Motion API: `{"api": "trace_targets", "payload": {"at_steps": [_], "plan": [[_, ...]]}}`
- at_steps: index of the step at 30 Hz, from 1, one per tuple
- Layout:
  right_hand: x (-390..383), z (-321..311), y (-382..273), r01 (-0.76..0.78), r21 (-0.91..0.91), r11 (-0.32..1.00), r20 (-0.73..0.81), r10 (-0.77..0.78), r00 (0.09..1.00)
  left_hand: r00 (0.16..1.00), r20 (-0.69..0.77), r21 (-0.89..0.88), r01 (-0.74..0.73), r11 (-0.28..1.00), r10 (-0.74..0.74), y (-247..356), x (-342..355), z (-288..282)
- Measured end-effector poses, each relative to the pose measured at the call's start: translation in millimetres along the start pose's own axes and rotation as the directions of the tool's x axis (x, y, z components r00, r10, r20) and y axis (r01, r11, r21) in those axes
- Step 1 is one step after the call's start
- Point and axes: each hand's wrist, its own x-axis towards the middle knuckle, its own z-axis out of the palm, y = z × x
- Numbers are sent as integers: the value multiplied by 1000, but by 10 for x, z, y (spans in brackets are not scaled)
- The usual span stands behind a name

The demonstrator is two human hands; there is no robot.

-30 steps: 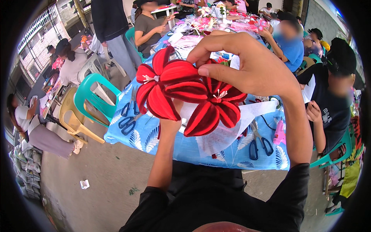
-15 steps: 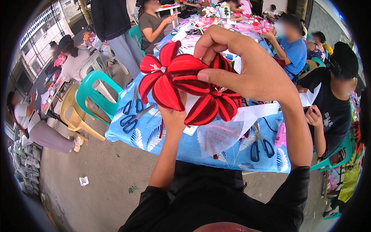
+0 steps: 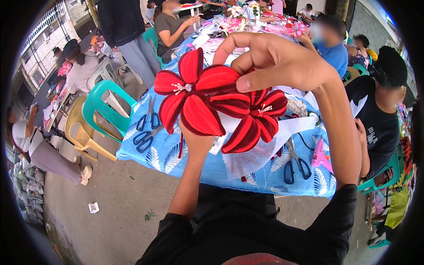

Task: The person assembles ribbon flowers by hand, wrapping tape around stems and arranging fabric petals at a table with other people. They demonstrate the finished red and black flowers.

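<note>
Two red fabric flowers with dark red edges and pale stamens are held up above the table: a larger flower point(image 3: 194, 115) on the left and a second flower point(image 3: 260, 120) lower right. My left hand point(image 3: 197, 140) grips them from below; its fingers are hidden behind the petals. My right hand point(image 3: 282, 62) reaches over from the right, its thumb pressed on a petal between the two blooms and its fingers curled behind. A thin white sheet point(image 3: 247, 162) hangs beneath the flowers onto the table, and a dark red strip dangles by my left wrist.
The blue leaf-patterned tablecloth point(image 3: 170, 157) carries dark-handled scissors point(image 3: 296, 164) and a pink glue gun point(image 3: 321, 156) at right, more scissors point(image 3: 148, 132) at left. A green chair point(image 3: 106, 108) and yellow chair point(image 3: 81, 128) stand left. A co-worker in black point(image 3: 375, 119) sits close on the right.
The flowers have turned and tilted, so the second bloom's stamens and petals now face me more. My right hand has shifted slightly right, its thumb still on a petal.
</note>
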Motion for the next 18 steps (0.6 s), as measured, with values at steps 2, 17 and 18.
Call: {"api": "trace_targets", "payload": {"at_steps": [2,17,18], "plan": [[13,-54,5,-29,-2,1000,42,29,999,998,16,51,-53,997,53,-36,-21,-9],[13,7,-44,209,-547,811,-100,-311,945,996,48,-349,86,933,-74,-74,-132,-58],[5,9,-61,216,-543,811,-121,-331,936,997,55,-335,73,940,-58,-80,-130,-49]]}}
